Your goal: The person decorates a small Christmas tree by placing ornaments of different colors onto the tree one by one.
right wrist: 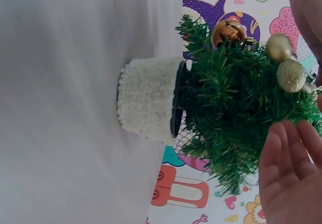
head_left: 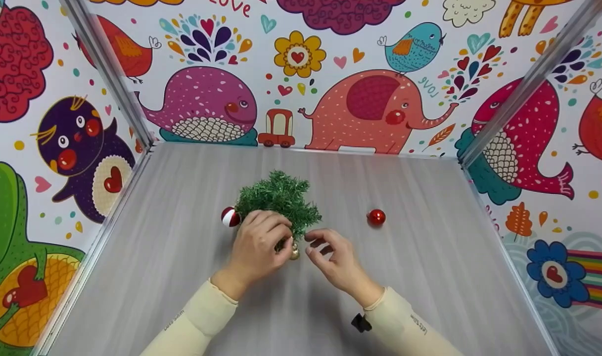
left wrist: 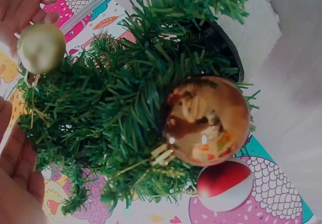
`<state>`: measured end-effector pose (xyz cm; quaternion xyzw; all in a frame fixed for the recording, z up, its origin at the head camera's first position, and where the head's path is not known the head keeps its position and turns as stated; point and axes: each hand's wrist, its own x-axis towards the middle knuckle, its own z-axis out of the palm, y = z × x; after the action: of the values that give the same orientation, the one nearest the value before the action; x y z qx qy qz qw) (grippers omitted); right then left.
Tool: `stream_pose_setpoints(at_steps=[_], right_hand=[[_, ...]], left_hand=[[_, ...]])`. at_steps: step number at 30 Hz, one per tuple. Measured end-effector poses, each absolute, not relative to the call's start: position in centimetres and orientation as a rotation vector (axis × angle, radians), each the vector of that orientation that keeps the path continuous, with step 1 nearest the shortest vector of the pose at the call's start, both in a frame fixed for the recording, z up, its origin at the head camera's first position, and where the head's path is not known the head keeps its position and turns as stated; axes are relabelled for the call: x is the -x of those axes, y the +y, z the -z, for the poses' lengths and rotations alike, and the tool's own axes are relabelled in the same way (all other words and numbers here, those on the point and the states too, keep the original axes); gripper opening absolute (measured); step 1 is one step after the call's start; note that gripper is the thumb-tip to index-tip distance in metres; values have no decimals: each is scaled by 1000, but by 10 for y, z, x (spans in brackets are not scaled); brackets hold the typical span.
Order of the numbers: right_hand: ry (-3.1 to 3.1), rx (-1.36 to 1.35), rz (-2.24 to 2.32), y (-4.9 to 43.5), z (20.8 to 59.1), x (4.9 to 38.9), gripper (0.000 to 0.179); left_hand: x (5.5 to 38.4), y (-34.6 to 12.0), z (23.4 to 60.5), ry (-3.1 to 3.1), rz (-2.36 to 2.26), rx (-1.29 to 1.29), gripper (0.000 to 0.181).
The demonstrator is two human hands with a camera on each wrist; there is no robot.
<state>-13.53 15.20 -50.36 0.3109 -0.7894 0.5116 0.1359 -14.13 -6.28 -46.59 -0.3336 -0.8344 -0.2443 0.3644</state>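
A small artificial Christmas tree (head_left: pixel 281 195) stands in a fuzzy white pot (right wrist: pixel 148 98). My left hand (head_left: pixel 261 244) lies over the tree's near side, its bent fingers and thumb holding the tips of the greenery. Just right of the tree, my right hand (head_left: pixel 338 259) has loosely bent fingers with nothing between them. Two gold baubles, one matte (right wrist: pixel 279 48) and one glittery (right wrist: pixel 291 75), hang near the treetop between the hands. A shiny copper bauble (left wrist: pixel 209 121) and a red-and-white bauble (head_left: pixel 230 216) hang on the tree's left side.
A shiny red bauble (head_left: pixel 376 217) lies on the grey wood-grain table (head_left: pixel 424 257), right of the tree. Metal rails (head_left: pixel 113 74) run along the corners, and printed cartoon panels (head_left: pixel 355 99) wall the table at the back and sides.
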Motion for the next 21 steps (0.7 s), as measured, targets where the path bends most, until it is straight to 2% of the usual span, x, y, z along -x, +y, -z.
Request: stream_pose_setpoints(at_steps=[10, 16, 21], right_hand=[[-2118, -1039, -1088, 140, 491, 143, 22], [-2149, -1006, -1073, 134, 488, 144, 10], [-2127, -1016, -1153, 134, 489, 147, 13]], left_hand=[[143, -66, 463, -2142, 640, 873, 4], [144, -64, 464, -2135, 643, 885, 5], [144, -65, 463, -2140, 624, 895, 5]])
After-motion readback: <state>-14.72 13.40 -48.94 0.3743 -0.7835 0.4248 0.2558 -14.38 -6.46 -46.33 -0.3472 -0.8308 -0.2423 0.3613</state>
